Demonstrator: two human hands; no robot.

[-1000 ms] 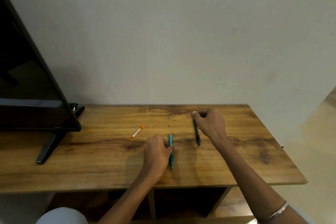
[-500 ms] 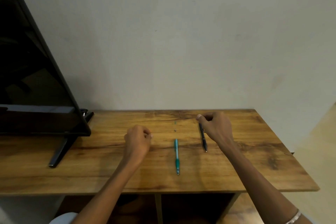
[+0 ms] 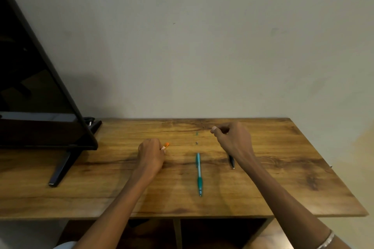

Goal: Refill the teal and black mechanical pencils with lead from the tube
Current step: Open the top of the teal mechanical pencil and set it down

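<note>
Head view shows our left hand (image 3: pixel 150 156) curled on the table (image 3: pixel 303 184), its fingers closed around the lead tube (image 3: pixel 165 146); only the tube's orange cap and a little pale body stick out past the fingertips, toward the table's far edge. Our right hand (image 3: pixel 234 140) sits further back and to the right, fingers curled with thumb against forefinger near the upper end of the black pencil (image 3: pixel 231 161). That hand covers most of the pencil, so we cannot tell whether it actually grips it; only the dark lower barrel and tip show below the wrist.

Between our two hands lies the teal pencil (image 3: pixel 199 174), untouched, running nearly straight from the far edge toward the near edge, with a lighter upper barrel, a darker teal grip and its tip pointing to us. Just beyond its upper end sit two tiny dark bits (image 3: pixel 196 138) on the wood, too small to identify.

At the table's left end stands a black screen (image 3: pixel 40 107) on an angled foot (image 3: pixel 60 170). A thin bangle (image 3: pixel 325 240) circles our right wrist.
</note>
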